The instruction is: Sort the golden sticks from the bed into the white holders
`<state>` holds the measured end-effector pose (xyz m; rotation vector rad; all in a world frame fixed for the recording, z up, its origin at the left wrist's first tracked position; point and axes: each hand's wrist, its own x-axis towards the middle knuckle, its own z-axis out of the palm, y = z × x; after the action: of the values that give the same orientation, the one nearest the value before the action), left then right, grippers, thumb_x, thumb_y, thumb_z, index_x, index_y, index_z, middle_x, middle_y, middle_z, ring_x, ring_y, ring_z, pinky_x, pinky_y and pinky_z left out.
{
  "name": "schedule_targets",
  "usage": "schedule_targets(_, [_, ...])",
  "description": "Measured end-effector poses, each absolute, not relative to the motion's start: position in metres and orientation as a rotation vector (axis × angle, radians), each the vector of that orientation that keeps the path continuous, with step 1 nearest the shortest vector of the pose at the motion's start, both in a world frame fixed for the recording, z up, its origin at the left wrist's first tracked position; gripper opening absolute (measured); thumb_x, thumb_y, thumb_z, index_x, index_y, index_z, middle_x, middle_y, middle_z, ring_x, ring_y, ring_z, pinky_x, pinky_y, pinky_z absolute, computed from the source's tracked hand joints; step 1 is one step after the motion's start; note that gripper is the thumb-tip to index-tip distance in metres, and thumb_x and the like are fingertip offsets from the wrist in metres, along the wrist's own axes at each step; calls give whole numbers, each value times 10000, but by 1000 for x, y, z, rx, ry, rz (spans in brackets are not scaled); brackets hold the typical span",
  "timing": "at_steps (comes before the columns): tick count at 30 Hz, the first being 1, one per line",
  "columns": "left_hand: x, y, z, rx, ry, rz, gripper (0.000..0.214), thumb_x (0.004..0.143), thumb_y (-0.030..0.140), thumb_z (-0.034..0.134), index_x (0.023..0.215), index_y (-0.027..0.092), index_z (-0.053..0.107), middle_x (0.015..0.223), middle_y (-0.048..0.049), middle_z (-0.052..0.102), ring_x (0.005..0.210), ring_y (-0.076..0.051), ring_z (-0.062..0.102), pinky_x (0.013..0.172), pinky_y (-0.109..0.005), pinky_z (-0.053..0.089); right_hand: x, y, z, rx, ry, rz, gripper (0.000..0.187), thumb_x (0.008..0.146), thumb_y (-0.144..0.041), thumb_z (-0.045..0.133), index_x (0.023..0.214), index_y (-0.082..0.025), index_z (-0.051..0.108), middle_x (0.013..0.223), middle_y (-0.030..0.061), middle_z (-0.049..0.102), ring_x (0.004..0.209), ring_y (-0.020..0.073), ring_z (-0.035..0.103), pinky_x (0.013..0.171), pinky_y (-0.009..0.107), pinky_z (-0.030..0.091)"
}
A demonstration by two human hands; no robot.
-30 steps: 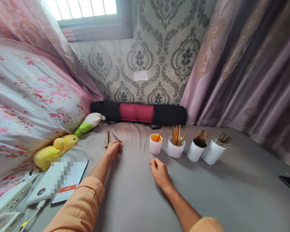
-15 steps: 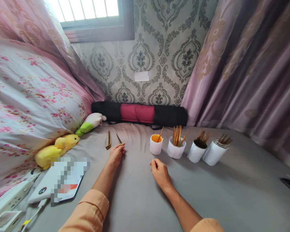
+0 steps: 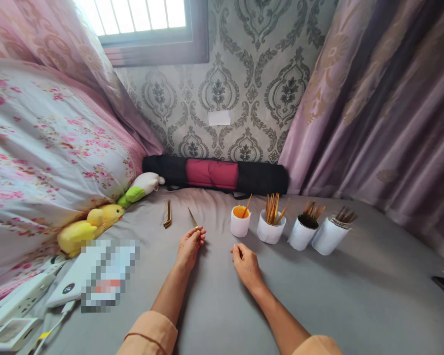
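Note:
A slim, pointed, gold-coloured stick (image 3: 193, 218) is pinched in the fingertips of my left hand (image 3: 189, 248), its tip pointing away from me. Left of it, a few similar gold-brown sticks (image 3: 167, 213) lie together on the grey sheet (image 3: 214, 296). My right hand (image 3: 245, 264) rests on the sheet with its fingers curled, and nothing shows in them. Beyond it stands a white-wrapped cup (image 3: 240, 225) with an orange inside and one stick. To its right is a wider white cup (image 3: 271, 230) holding several light sticks.
Two more white-wrapped containers, a dark-mouthed can (image 3: 299, 237) and a leaning can (image 3: 327, 239), hold darker sticks at the right. A black and red rolled bag (image 3: 211, 173) lies along the wall. Plush toys (image 3: 91, 224), a power bank (image 3: 68, 291) and a power strip (image 3: 18, 298) are at left.
My left hand has moved right with the gold-coloured stick, closer to my right hand. My right hand stays where it was, still curled.

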<state>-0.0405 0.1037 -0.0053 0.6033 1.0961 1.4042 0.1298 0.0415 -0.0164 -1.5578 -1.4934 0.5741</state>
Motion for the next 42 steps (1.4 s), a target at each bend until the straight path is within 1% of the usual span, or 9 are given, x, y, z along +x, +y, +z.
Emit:
schedule_targets(10, [-19, 78, -5, 611, 1039, 1390, 262, 626, 183, 651, 874, 103, 621, 770, -77, 631, 554, -66, 531, 500, -185, 409, 129, 42, -18, -1532, -1484, 585, 376, 833, -422, 353, 717, -165, 601, 650, 41, 628, 526, 119, 510, 476, 200, 336])
schedule_targets(15, [-12, 67, -7, 642, 1003, 1355, 297, 633, 221, 661, 906, 112, 622, 814, -84, 632, 571, -65, 534, 515, -184, 412, 129, 42, -18, -1540, -1487, 587, 376, 834, -426, 348, 721, -168, 598, 640, 40, 625, 515, 119, 511, 463, 199, 333])
schedule_targets(21, [-7, 56, -10, 674, 993, 1323, 323, 623, 260, 676, 908, 116, 631, 809, -88, 638, 567, -74, 534, 514, -194, 414, 129, 43, -19, -1528, -1491, 582, 395, 831, -443, 336, 709, -168, 593, 615, 43, 618, 515, 126, 519, 458, 202, 336])
schedule_targets(31, [-2, 43, -6, 791, 1035, 1295, 367, 626, 332, 661, 920, 114, 635, 780, -85, 640, 554, -83, 533, 490, -195, 401, 130, 43, -19, -1521, -1485, 658, 411, 829, -464, 331, 738, -162, 594, 605, 37, 607, 504, 126, 515, 469, 206, 353])
schedule_targets(38, [0, 33, -4, 865, 1060, 1277, 355, 641, 347, 643, 914, 121, 646, 759, -82, 635, 541, -90, 528, 480, -196, 399, 131, 43, -17, -1471, -1456, 747, 432, 822, -486, 342, 769, -147, 604, 587, 31, 583, 480, 117, 499, 462, 209, 369])
schedule_targets(42, [1, 30, -4, 905, 1072, 1272, 334, 663, 339, 622, 913, 120, 648, 734, -71, 631, 525, -88, 516, 475, -196, 393, 132, 43, -16, -1447, -1438, 803, 427, 821, -491, 350, 777, -147, 599, 573, 10, 554, 456, 102, 473, 456, 206, 364])
